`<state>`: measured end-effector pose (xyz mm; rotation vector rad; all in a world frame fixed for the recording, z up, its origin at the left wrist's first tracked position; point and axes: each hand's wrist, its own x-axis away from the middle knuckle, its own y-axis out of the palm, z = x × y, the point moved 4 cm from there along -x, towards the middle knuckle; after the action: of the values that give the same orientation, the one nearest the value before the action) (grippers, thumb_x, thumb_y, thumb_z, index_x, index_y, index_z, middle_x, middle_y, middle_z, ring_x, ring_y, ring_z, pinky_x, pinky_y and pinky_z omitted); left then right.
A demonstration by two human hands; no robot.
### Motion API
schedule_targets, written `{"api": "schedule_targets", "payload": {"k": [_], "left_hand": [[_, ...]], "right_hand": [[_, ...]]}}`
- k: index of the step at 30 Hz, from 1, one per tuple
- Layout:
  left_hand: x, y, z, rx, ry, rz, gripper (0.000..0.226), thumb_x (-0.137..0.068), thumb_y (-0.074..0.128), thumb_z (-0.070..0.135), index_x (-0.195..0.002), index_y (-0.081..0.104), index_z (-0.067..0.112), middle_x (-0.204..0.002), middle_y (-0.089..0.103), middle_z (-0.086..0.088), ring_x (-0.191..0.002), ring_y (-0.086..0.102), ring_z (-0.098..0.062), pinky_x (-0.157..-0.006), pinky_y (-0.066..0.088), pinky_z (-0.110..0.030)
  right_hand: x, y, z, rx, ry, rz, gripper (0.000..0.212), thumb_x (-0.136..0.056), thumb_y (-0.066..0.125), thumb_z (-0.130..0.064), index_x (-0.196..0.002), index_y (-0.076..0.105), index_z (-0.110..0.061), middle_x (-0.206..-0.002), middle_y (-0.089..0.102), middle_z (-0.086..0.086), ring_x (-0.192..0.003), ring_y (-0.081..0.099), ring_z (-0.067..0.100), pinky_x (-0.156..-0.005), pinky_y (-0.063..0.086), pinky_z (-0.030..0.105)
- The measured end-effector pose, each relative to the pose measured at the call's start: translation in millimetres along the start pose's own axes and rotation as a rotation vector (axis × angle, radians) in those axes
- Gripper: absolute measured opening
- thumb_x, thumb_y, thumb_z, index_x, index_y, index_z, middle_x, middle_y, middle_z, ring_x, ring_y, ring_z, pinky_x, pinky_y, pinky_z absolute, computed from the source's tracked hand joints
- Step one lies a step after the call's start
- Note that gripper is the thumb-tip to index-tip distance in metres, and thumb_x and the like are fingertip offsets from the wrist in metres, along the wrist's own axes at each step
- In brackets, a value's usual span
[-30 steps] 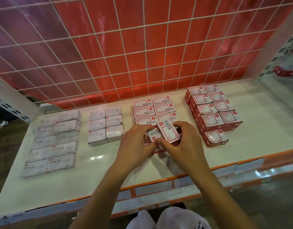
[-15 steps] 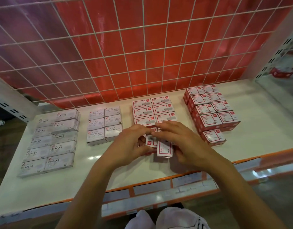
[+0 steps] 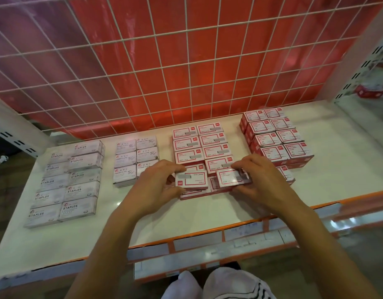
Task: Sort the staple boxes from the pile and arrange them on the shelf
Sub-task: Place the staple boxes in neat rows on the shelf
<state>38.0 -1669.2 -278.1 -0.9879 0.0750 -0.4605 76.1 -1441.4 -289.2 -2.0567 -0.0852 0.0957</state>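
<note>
**A:** We've got two red-and-white boxes in hand at the front of the middle block. Our left hand pinches the left box between thumb and fingers. Our right hand curls round the right box. Both boxes sit on a lower layer of the same kind, near the shelf front edge.

**B:** So we're mid-placement, squaring up the front row, I'd say. Next we need to nudge them flush against the row behind. The right box looks a bit askew, and the left box's print runs the opposite way to its neighbours, so maybe we spin it round.

**A:** Any labels we can read?

**B:** The grey boxes far left say "STAPLES", and the paler group beside them says "PAPER CLIPS". The print on the red ones, including the right-hand stack, is too small for us.
</note>
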Motion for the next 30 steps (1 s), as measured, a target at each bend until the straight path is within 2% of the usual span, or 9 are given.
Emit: {"api": "schedule_targets", "payload": {"k": [5,8,15,19,23,26,28,30], "left_hand": [[1,-1,-5,0.032,-0.020,0.017,0.053,-0.082,0.072,0.027,-0.131,0.054,0.026,-0.113,0.050,0.015,-0.096,0.052,-0.007,-0.083,0.045,-0.016],[2,-1,-8,0.044,-0.019,0.028,0.052,-0.082,0.072,0.029,-0.130,0.055,0.026,-0.115,0.053,0.013,-0.095,0.054,-0.006,-0.087,0.048,-0.020],[1,1,-12,0.051,-0.008,0.049,0.050,-0.081,0.072,0.031,-0.129,0.055,0.027,-0.112,0.052,0.015,-0.095,0.054,-0.004,-0.084,0.047,-0.016],[-1,2,-12,0.053,-0.007,0.057,0.050,-0.082,0.072,0.030,-0.128,0.055,0.028,-0.112,0.050,0.017,-0.094,0.053,-0.003,-0.081,0.044,-0.011],[-2,5,-9,0.070,-0.027,0.077,0.049,-0.083,0.071,0.030,-0.129,0.054,0.028,-0.114,0.049,0.018,-0.093,0.052,0.000,-0.072,0.041,-0.004],[-3,5,-5,0.088,-0.045,0.118,0.050,-0.083,0.071,0.031,-0.130,0.054,0.027,-0.120,0.053,0.012,-0.092,0.051,-0.002,-0.070,0.041,-0.004],[-4,3,0,0.101,-0.061,0.175,0.051,-0.083,0.071,0.032,-0.131,0.053,0.026,-0.123,0.055,0.009,-0.094,0.051,-0.003,-0.070,0.041,-0.005],[-4,1,8,0.127,-0.078,0.262,0.051,-0.083,0.070,0.034,-0.130,0.054,0.025,-0.124,0.056,0.006,-0.096,0.051,-0.005,-0.071,0.041,-0.008]], "right_hand": [[1,8,-3,-0.017,0.024,0.000,0.055,-0.079,0.073,-0.033,-0.129,0.053,-0.022,-0.121,0.048,-0.001,-0.114,0.043,0.015,-0.094,0.037,0.024],[2,12,-5,-0.022,0.040,-0.005,0.056,-0.079,0.072,-0.035,-0.130,0.052,-0.024,-0.124,0.046,-0.003,-0.117,0.041,0.014,-0.096,0.038,0.025],[0,15,-8,-0.034,0.072,-0.022,0.056,-0.080,0.072,-0.036,-0.130,0.051,-0.025,-0.126,0.043,-0.003,-0.117,0.044,0.015,-0.099,0.042,0.029],[0,15,-10,-0.045,0.091,-0.037,0.057,-0.081,0.071,-0.034,-0.132,0.050,-0.024,-0.129,0.040,-0.003,-0.117,0.045,0.014,-0.101,0.041,0.027],[1,14,-11,-0.035,0.093,-0.043,0.057,-0.082,0.070,-0.035,-0.133,0.048,-0.023,-0.132,0.038,-0.003,-0.117,0.046,0.013,-0.099,0.041,0.024],[4,12,-12,-0.012,0.095,-0.027,0.061,-0.079,0.072,-0.039,-0.132,0.048,-0.022,-0.132,0.039,-0.003,-0.120,0.042,0.014,-0.099,0.038,0.024],[5,5,-17,-0.045,0.068,0.055,0.056,-0.078,0.072,-0.039,-0.127,0.053,-0.020,-0.129,0.047,-0.001,-0.116,0.044,0.012,-0.093,0.034,0.018],[3,-3,-29,-0.186,0.054,0.129,0.043,-0.083,0.069,-0.031,-0.123,0.059,-0.019,-0.122,0.057,-0.003,-0.102,0.050,0.002,-0.084,0.035,0.004]]}}
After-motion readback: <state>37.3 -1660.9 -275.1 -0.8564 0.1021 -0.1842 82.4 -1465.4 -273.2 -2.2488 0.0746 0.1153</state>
